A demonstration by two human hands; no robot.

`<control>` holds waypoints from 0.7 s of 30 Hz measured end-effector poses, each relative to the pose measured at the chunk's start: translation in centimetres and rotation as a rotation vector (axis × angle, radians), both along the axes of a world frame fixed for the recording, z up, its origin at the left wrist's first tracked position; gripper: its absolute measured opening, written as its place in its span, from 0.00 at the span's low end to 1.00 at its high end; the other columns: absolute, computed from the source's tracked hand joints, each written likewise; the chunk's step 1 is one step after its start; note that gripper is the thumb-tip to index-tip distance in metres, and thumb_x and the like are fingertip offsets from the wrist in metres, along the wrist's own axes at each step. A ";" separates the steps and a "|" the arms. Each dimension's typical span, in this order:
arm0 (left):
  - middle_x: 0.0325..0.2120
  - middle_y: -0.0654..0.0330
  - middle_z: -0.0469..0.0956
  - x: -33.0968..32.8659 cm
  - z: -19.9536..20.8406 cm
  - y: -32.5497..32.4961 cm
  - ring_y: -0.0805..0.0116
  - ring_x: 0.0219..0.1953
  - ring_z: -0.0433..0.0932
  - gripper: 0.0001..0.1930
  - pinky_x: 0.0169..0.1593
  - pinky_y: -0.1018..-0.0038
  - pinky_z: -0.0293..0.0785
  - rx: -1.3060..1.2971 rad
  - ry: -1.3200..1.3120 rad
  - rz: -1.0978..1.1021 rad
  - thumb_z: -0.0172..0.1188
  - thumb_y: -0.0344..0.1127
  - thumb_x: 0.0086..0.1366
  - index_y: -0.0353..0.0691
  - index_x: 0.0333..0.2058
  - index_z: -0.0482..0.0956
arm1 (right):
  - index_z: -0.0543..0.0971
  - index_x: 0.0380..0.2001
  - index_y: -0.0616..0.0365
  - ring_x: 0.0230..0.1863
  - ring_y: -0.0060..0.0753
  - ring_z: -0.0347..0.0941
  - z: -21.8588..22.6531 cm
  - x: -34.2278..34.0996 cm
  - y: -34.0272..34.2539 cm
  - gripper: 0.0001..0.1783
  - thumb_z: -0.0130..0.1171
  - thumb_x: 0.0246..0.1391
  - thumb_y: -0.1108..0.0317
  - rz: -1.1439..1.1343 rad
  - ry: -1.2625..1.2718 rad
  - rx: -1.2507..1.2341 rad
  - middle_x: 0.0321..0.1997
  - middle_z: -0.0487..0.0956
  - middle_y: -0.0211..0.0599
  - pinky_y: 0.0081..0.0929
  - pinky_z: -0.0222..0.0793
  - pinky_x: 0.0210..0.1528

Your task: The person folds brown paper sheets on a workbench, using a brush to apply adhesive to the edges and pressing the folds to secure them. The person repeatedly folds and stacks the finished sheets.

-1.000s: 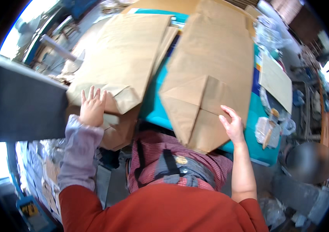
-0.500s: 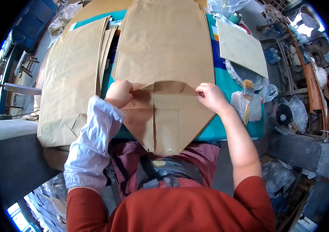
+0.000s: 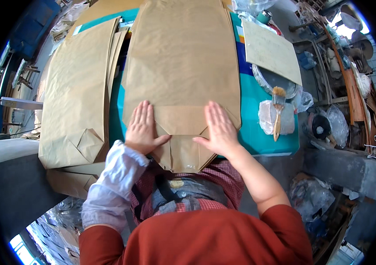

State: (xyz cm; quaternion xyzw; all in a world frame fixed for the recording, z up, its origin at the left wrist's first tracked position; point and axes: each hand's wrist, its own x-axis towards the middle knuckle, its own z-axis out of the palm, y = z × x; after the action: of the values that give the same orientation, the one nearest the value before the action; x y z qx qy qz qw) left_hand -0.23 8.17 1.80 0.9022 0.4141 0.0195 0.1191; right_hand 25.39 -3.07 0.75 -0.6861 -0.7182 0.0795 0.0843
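Observation:
A large brown paper bag [image 3: 183,66] lies flat in front of me, on top of a stack of similar ones. Its near end is folded into a flattened bottom with angled corners. My left hand [image 3: 141,128] rests flat on the left side of that folded end, fingers stretched out and thumb pointing inward. On the opposite side my right hand [image 3: 219,130] lies the same way, palm down. Between the thumbs runs a straight crease, and the narrower end flap [image 3: 183,154] hangs toward my lap. Neither hand grips anything.
Left of the bag lies another stack of brown paper bags [image 3: 75,88] with a folded corner. At right, a brush [image 3: 278,110] rests on a whitish block [image 3: 265,117], near a round container [image 3: 263,79] partly covered by a pale board [image 3: 272,51]. A teal sheet [image 3: 258,143] lies beneath.
Both hands have let go of the raised edges of the opened bag end and now press flat on it. The flap between them has been folded down, and the end looks flatter.

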 end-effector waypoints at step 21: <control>0.32 0.50 0.82 3.2 1.1 4.5 0.63 0.36 0.82 0.17 0.40 0.71 0.77 -0.203 -0.700 0.105 0.61 0.29 0.56 0.31 0.45 0.79 | 0.82 0.36 0.57 0.37 0.42 0.77 4.6 -1.8 3.8 0.11 0.65 0.47 0.68 -0.023 0.681 0.523 0.34 0.79 0.39 0.34 0.74 0.40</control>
State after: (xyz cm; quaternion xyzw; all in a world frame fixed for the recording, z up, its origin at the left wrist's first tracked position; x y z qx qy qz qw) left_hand 2.94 12.64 2.90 0.8019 0.3939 0.2921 0.3411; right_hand 23.62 0.71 5.34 -0.5840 -0.6377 0.1159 0.4887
